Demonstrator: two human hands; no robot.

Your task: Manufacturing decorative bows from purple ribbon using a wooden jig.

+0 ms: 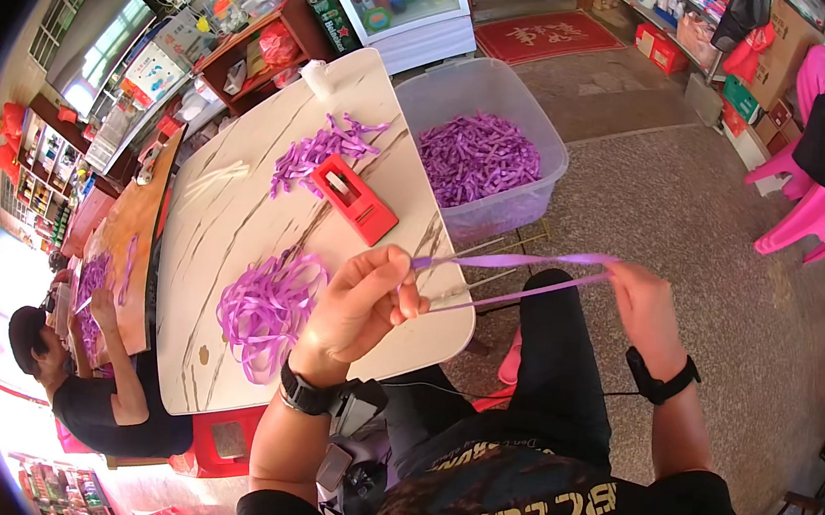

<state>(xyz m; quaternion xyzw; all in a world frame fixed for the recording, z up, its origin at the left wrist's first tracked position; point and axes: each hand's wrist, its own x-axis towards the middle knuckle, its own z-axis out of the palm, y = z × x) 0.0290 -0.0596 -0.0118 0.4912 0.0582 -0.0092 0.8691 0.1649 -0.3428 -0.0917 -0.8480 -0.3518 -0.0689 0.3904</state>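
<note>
Head view: L hand (369, 288), fingers curled in, pinches one end of a long, flat, shiny purple ribbon (503, 261); R hand (644, 307) has its fingers closed on the other end. Ribbon spans the gap betw. them as two strands, upper one showing its flat face, lower one thinner, held up off the table edge & over the person's leg. Hands well apart.

Below/beside L hand, on the white, brown-veined marble-look table (221, 258): loose tangle of long purple ribbon loops (266, 313). Farther up, a smaller heap of short purple ribbon pieces (318, 155), w/ a red, box-shaped holder with a cut-out slot (368, 218) right next to it, nearer the person. Thin pale sticks (217, 179) lie to the left.

Past the table's R side: big translucent plastic bin (553, 167) holding a large mass of short purple ribbon pieces (478, 159).

Progress, my judgement: well under way. Bin contents + small heap look like the done lot; tangle looks like what's left, plus the one in hand, apparently unfinished. Exact count n/a. Co-worker in black (119, 418), far L, has more purple ribbons (91, 279) at a brown wooden table (133, 304).
</note>
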